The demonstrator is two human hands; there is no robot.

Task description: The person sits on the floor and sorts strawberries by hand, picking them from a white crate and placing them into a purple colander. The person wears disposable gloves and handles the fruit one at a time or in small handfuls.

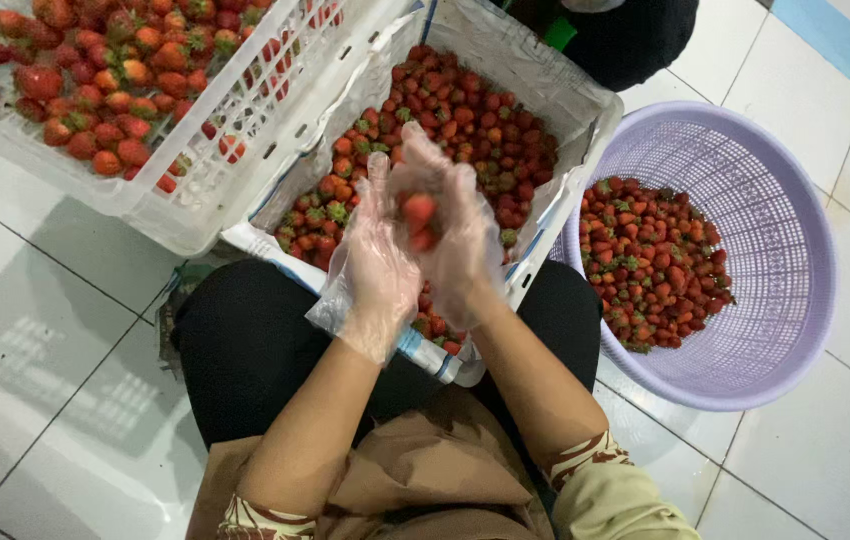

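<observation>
Grip: both hands wore loose clear plastic gloves and met over the lined crate. The right hand [460, 235] was closed around one strawberry [418, 212], red side showing between the curled fingers. The left hand [377, 262] lay against it from the left, fingers partly bent and touching the same berry; whether it pinched the stem end could not be seen, as the glove film hid the fingertips.

The held berry sat directly above the middle crate [555, 95], a white box lined with plastic sheet and resting against the person's knees. That crate held a deep layer of strawberries, many with green caps on.

Right of it, on the tiled floor [815, 60], stood a round lilac basket [785, 200]. Its bottom was covered by a shallow heap of berries, with the walls bare well above them.

Upper left, a white slatted crate [195, 190] carried another full load of red berries, its edge just beside the lined crate.

Progress, as judged: the work looked partly along. The basket was roughly a third filled, while the lined crate was close to full and the slatted crate appeared untouched. Most of the fruit seemed left to handle.

A dark-clothed person [635, 40] sat at the top edge, hands out of view.
</observation>
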